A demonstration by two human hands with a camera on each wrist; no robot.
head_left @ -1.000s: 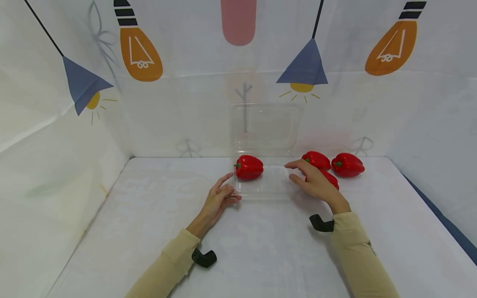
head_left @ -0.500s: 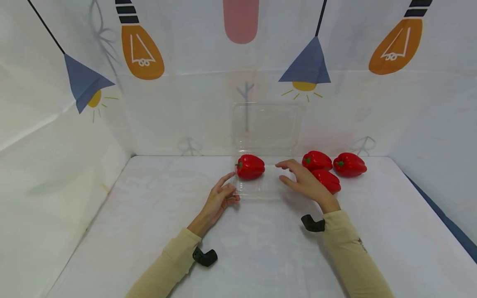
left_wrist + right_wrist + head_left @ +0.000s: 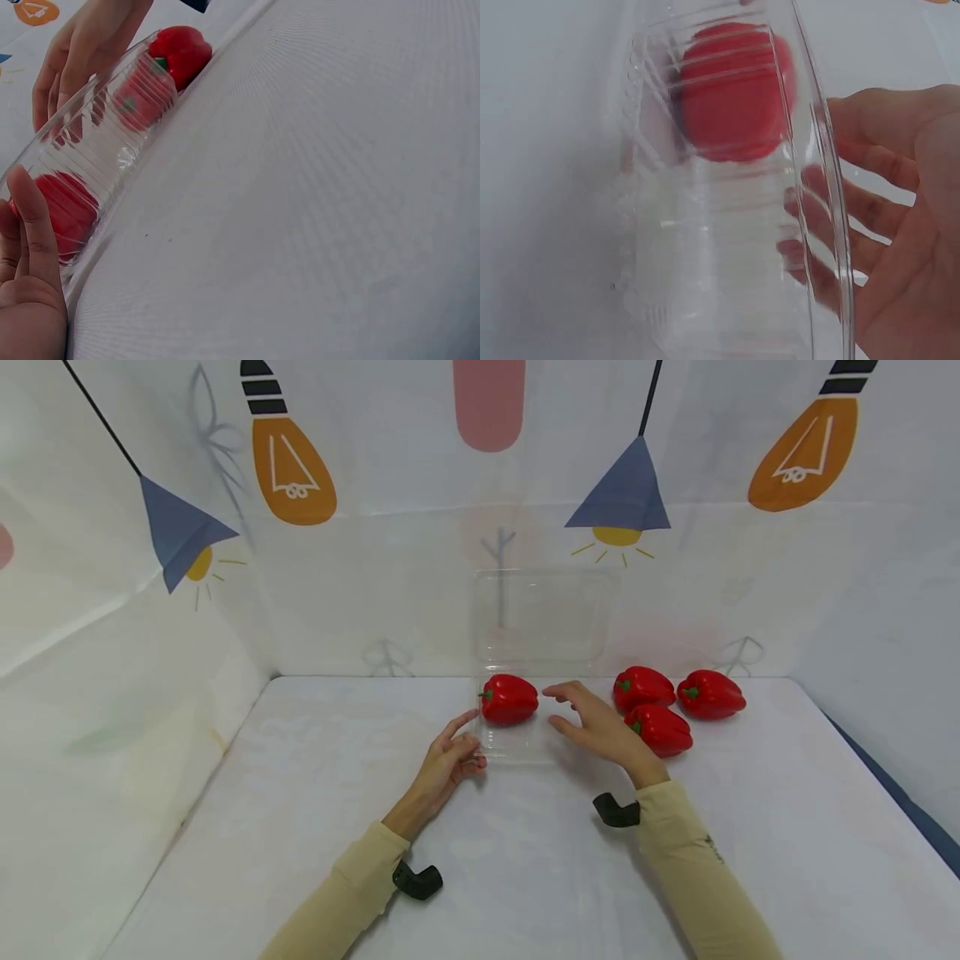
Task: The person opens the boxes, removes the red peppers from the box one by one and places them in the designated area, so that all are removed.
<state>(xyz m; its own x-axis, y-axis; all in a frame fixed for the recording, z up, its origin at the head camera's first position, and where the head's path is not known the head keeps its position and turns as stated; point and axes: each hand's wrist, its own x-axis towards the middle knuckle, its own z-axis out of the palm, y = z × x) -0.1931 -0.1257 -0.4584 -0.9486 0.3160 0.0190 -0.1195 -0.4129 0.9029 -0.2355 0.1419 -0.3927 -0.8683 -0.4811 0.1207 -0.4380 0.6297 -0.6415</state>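
A hinged clear plastic box (image 3: 525, 753) stands open at the back of the table, its transparent lid (image 3: 540, 614) raised against the backdrop. One red bell pepper (image 3: 510, 700) lies in the left part of the box, green stem to the left. My left hand (image 3: 441, 770) is at the box's left front corner, fingers relaxed against the wall. Above the right part of the box is my right hand (image 3: 603, 727), its fingers loosely bent and holding nothing. In the right wrist view its fingertips (image 3: 791, 251) show through the clear wall, below the rim.
To the right of the box lie three more red bell peppers: one at the back (image 3: 643, 687), one in front of it (image 3: 662, 730) and one farther right (image 3: 711, 695). A fabric backdrop (image 3: 420, 593) printed with lamps and bulbs rises behind the white table (image 3: 510, 860).
My right hand has moved left, away from the loose peppers and over the box, nearer the pepper inside. The left hand stays at the corner. The view has shifted slightly.
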